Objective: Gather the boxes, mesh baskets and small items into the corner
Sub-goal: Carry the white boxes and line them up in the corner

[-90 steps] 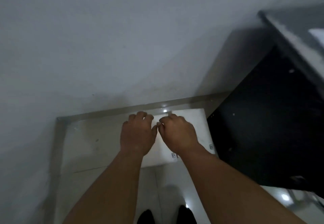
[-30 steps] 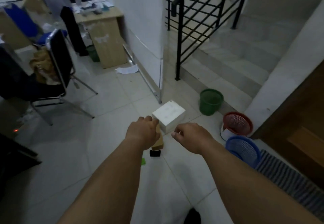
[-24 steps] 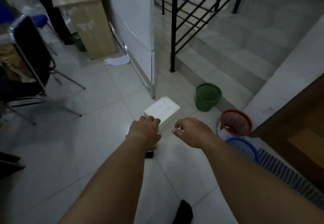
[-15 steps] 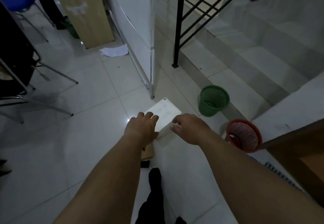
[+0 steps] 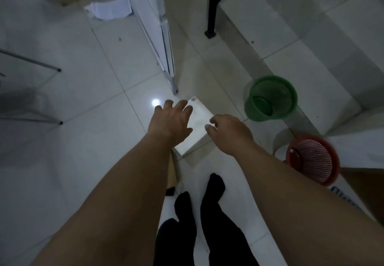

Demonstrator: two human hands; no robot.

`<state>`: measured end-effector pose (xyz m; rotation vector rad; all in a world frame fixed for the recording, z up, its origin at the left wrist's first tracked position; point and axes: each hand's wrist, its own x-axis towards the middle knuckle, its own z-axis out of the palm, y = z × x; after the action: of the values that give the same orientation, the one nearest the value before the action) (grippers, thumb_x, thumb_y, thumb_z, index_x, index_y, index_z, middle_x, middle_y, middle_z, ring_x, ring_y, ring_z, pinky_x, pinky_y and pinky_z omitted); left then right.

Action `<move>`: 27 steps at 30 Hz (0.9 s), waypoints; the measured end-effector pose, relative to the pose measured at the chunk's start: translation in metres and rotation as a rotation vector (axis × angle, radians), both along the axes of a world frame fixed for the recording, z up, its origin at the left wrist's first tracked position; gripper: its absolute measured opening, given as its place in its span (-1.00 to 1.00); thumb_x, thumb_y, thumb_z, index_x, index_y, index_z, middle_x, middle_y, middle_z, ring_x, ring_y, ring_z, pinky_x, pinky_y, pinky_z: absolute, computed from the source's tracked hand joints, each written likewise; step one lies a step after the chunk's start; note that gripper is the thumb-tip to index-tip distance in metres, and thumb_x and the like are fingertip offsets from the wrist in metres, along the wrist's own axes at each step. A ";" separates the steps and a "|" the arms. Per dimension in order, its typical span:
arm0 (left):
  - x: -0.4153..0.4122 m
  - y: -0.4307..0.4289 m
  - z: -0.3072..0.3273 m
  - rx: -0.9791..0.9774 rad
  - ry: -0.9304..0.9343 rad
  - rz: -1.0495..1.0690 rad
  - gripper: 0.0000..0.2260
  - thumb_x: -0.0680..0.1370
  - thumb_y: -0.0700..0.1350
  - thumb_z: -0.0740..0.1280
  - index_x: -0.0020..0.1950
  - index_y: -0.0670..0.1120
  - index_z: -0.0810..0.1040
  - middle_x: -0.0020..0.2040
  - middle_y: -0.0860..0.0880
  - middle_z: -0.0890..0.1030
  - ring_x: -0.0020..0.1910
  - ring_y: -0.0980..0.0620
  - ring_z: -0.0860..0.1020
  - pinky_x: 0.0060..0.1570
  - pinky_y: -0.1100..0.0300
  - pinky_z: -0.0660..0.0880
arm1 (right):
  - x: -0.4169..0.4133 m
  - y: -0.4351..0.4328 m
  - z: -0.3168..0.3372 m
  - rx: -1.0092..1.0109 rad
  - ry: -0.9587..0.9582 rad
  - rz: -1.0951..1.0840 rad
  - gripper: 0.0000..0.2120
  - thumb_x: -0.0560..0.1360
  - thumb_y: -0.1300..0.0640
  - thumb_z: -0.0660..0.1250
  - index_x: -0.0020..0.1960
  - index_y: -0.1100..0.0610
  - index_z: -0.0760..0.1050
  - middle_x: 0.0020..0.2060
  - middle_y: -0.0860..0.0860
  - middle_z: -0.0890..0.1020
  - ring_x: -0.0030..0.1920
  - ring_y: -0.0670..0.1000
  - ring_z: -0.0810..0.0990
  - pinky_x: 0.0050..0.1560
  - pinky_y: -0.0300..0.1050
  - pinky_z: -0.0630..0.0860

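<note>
Floor (image 5: 68, 145): we see pale glossy tiles filling most of the frame, with a small bright glare spot just left of centre.
Stairs (image 5: 301, 43): we see grey steps across the upper right, with a black railing post (image 5: 212, 5) standing on the lowest step at top centre.
Partition (image 5: 160, 26): we see a white panel edge running from the top centre down to the middle of the frame, ending just above the white box.
Legs (image 5: 207, 220): we see our dark-clad legs and feet at the bottom centre, between the two forearms.
White box (image 5: 197, 128): it lies on the floor at the centre of the frame, partly under both of our hands.
Green basket (image 5: 270, 99): it stands right of centre, against the lowest step, apart from the box.
Red basket (image 5: 313, 159): it sits at the right edge, lower than the green one, tipped towards us.
Left hand (image 5: 169, 124): fingers spread apart over the box's left side; we cannot tell if it touches.
Right hand (image 5: 230, 134): fingers loosely curled and apart at the box's right edge, clamped on nothing.
Brown box (image 5: 172, 172): a sliver shows under our left forearm, below the white box.
Paper (image 5: 110, 9): crumpled sheet at the upper left.
</note>
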<state>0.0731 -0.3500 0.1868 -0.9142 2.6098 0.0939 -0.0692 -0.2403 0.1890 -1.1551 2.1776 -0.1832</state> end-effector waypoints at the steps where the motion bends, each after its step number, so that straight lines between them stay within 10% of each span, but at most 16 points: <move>1: -0.007 -0.007 -0.017 0.018 -0.002 0.011 -0.40 0.56 0.21 0.25 0.51 -0.04 0.22 0.55 -0.05 0.20 0.43 -0.23 0.27 0.24 -0.14 0.39 | -0.006 -0.007 -0.016 0.005 -0.006 0.000 -0.61 0.57 -0.15 0.17 0.31 -0.01 0.48 0.22 0.01 0.55 0.14 0.10 0.55 0.12 0.03 0.50; 13: -0.044 -0.073 -0.251 0.208 -0.073 0.098 -0.30 0.56 0.19 0.28 0.59 0.08 0.02 0.61 0.01 -0.02 0.53 -0.27 0.06 0.32 -0.23 0.35 | -0.027 -0.070 -0.247 0.124 -0.090 0.003 -0.55 0.63 -0.10 0.10 0.47 0.02 0.30 0.39 0.03 0.41 0.31 0.15 0.44 0.19 0.01 0.39; 27: -0.039 -0.108 -0.438 0.354 -0.091 0.242 -0.24 0.54 0.20 0.30 0.59 0.14 -0.09 0.60 0.08 -0.19 0.53 -0.31 -0.21 0.37 -0.47 0.01 | 0.023 -0.070 -0.428 0.289 -0.281 -0.055 -0.36 0.64 -0.17 0.03 0.56 -0.17 -0.29 0.53 -0.10 -0.39 0.52 0.39 -0.04 0.38 0.22 0.28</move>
<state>0.0339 -0.4576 -0.2510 -1.0658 2.2869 0.5455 -0.0461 -0.3107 -0.2388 -0.8526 1.9136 -0.0484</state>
